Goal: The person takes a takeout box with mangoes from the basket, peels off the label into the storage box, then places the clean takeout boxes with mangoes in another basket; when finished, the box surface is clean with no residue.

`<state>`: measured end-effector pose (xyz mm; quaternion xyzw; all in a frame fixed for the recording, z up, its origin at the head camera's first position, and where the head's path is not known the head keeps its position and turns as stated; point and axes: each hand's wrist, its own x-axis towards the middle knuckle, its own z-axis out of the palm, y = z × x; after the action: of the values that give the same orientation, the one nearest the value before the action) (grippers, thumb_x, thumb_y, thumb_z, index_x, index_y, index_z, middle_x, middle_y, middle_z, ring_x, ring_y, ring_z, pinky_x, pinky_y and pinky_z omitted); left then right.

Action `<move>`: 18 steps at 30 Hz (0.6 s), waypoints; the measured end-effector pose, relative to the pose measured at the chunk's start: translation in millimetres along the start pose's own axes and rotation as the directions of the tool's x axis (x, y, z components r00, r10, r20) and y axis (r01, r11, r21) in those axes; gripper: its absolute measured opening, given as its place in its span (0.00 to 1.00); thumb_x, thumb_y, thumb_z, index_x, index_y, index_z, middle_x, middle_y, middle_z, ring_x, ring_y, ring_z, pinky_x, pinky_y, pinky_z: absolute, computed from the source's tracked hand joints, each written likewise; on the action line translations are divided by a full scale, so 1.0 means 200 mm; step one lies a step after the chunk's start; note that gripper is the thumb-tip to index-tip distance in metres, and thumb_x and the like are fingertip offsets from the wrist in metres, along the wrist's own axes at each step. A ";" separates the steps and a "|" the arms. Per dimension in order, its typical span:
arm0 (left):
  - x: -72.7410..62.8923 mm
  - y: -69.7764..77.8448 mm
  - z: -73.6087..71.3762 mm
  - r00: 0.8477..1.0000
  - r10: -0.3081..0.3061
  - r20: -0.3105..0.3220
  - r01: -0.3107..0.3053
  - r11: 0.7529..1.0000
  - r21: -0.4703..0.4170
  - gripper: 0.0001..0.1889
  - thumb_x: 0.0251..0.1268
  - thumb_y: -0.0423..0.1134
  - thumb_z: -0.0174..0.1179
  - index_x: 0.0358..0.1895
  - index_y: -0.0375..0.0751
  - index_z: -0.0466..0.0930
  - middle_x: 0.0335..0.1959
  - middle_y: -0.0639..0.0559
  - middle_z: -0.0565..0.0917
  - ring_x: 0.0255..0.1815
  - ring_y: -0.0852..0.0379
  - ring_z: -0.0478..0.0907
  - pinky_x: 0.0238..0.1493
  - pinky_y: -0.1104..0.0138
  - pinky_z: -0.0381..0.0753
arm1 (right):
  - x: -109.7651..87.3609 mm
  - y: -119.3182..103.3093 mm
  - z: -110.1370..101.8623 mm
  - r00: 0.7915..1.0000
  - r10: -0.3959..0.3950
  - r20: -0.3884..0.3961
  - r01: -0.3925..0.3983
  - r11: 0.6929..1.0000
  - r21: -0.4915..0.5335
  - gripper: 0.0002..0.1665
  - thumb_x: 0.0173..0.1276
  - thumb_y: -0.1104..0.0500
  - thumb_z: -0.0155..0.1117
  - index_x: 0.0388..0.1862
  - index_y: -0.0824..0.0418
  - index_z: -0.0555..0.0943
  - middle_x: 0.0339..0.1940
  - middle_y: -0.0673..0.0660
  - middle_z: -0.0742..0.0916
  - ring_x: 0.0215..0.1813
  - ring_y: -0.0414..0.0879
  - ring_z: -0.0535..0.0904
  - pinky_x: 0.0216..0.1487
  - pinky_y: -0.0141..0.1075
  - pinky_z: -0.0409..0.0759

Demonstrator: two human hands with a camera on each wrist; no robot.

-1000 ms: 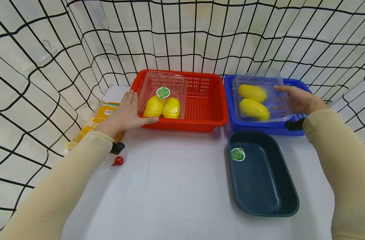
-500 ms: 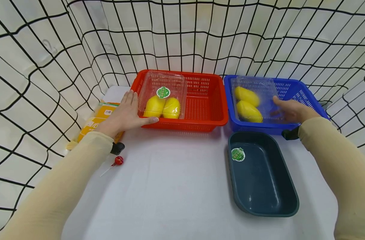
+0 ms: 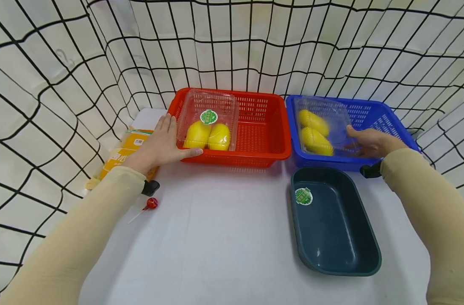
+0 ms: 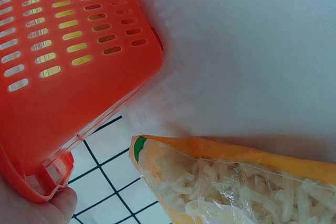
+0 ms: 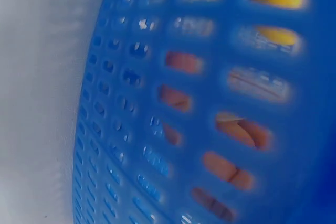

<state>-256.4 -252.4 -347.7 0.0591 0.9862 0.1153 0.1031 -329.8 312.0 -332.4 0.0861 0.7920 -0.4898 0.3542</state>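
Inside the blue basket (image 3: pixel 392 127) a clear plastic box (image 3: pixel 340 112) with two yellow mangoes (image 3: pixel 316 141) lies slightly turned. My right hand (image 3: pixel 373 142) grips its right edge, thumb on top and fingers lower down, partly seen through the clear plastic. Through the slots in the right wrist view, the fingers (image 5: pixel 228 170) show inside the basket wall. My left hand (image 3: pixel 155 146) rests on the left rim of the red basket (image 3: pixel 260 127), fingers extended, thumb along the front rim. Another clear box (image 3: pixel 220 103) with two mangoes and a green label sits in that basket.
In front of the blue basket stands a dark teal tray (image 3: pixel 334 228) with a green sticker. An orange food packet (image 3: pixel 117 157) and a red lollipop (image 3: pixel 151 203) lie at the left. Black netting (image 3: pixel 251 40) borders the back and sides of the white table.
Since a second ago, the right hand has lowered the clear mango box into the blue basket and shifted it left. Over the last half second little moves. The left hand stays put.
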 end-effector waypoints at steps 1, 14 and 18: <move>0.00 0.00 0.00 1.000 0.000 0.001 0.000 1.000 0.002 0.72 0.53 0.85 0.47 0.81 0.29 0.27 0.84 0.32 0.28 0.85 0.32 0.28 0.81 0.37 0.48 | 0.00 0.00 0.00 1.000 0.003 0.001 -0.003 1.000 -0.006 0.54 0.78 0.30 0.32 0.84 0.63 0.29 0.83 0.76 0.46 0.83 0.74 0.44 0.82 0.62 0.46; 0.01 0.00 0.01 1.000 -0.001 0.000 0.001 1.000 -0.007 0.72 0.53 0.86 0.46 0.81 0.30 0.26 0.84 0.33 0.27 0.85 0.33 0.27 0.80 0.37 0.48 | 0.00 0.00 0.04 0.999 0.025 -0.040 -0.027 0.999 -0.045 0.57 0.77 0.27 0.28 0.82 0.65 0.24 0.83 0.77 0.44 0.82 0.75 0.48 0.80 0.64 0.51; 0.01 0.00 0.01 1.000 0.001 -0.001 -0.001 1.000 -0.017 0.72 0.53 0.85 0.47 0.81 0.31 0.27 0.84 0.33 0.27 0.85 0.32 0.27 0.80 0.36 0.49 | -0.02 -0.01 0.05 0.999 0.033 -0.038 -0.034 0.998 -0.044 0.65 0.71 0.21 0.33 0.82 0.64 0.23 0.83 0.77 0.44 0.81 0.76 0.48 0.80 0.64 0.52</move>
<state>-257.4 -251.6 -350.4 0.0586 0.9852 0.1238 0.1030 -323.3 304.3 -332.0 0.1005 0.8078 -0.4641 0.3493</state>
